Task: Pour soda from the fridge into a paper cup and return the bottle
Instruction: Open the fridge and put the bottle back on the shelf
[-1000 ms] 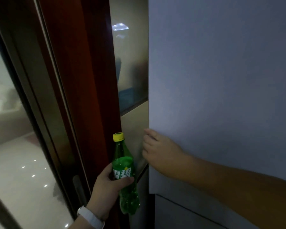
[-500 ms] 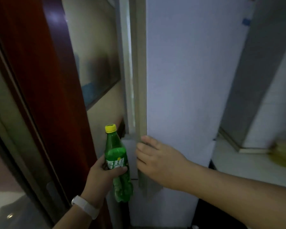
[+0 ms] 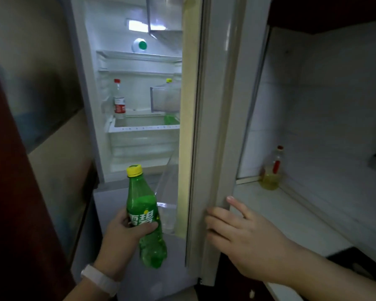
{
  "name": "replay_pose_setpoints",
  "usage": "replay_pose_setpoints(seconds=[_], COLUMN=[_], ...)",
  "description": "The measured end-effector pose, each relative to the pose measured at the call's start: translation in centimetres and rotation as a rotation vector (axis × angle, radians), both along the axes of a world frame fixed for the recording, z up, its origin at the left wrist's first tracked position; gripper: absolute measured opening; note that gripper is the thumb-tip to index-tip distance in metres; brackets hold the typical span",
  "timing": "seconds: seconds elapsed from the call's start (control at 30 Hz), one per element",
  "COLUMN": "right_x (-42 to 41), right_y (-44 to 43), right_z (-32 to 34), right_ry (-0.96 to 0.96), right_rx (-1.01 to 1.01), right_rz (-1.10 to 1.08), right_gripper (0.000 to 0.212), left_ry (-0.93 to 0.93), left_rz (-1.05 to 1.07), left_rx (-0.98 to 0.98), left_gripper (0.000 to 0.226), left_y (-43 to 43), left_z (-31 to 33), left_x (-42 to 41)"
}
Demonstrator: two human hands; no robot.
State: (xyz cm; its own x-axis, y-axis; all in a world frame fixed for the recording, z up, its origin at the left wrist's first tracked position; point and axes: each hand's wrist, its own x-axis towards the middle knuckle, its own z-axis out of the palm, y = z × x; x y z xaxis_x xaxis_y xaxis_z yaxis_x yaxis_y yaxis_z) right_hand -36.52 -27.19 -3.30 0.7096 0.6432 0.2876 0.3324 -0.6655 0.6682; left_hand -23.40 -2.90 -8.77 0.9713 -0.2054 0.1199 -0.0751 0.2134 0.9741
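A green soda bottle (image 3: 147,216) with a yellow cap stands upright in my left hand (image 3: 124,233), low in front of the open fridge. The fridge door (image 3: 213,118) is swung wide, its edge facing me. My right hand (image 3: 241,237) rests on the door's outer edge with fingers spread against it. The lit fridge interior (image 3: 137,98) shows glass shelves and a clear drawer. No paper cup is in view.
Inside the fridge stand a red-labelled bottle (image 3: 119,101) and a yellow-capped bottle (image 3: 169,83) behind a door bin. An oil bottle (image 3: 272,170) sits on the white counter (image 3: 291,216) at right. A dark red door frame (image 3: 15,192) bounds the left.
The fridge door has swung from nearly shut to wide open, exposing the lit shelves. My right hand moved with the door edge to the right. The bottle stays in my left hand.
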Motion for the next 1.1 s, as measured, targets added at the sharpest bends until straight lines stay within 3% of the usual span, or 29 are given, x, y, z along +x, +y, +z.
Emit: replay_pose_setpoints(seconds=[0.27,0.47,0.87,1.0,1.1], right_x=[-4.6,-6.4,-4.1,-2.0,-1.0], right_y=[-8.6,-13.5,-20.0,-21.8,-23.1], right_z=[-2.6,-5.2,-6.9,-6.3,-6.0], right_ry=[-0.196,-0.300,-0.252,-0.271,-0.278], right_rx=[0.212,0.484,1.066,1.210,1.226], right_rz=[-0.122,-0.296,-0.628,-0.727,-0.803], right_gripper=[0.020,0.040,0.084,0.088,0.088], left_ry=[-0.073,-0.105,-0.152,-0.149,-0.129], left_rz=[-0.164,-0.298,-0.403,-0.404,-0.382], left_rx=[0.014,0.022,0.092,0.095,0.091], left_gripper=[0.042,0.045,0.048,0.069,0.058], left_y=[-7.1,-12.2,-18.8,-19.5,-19.8], left_z=[2.8,4.0,4.6,4.5,4.1], left_x=[-2.1,-3.5,-2.9,-2.1,-1.4])
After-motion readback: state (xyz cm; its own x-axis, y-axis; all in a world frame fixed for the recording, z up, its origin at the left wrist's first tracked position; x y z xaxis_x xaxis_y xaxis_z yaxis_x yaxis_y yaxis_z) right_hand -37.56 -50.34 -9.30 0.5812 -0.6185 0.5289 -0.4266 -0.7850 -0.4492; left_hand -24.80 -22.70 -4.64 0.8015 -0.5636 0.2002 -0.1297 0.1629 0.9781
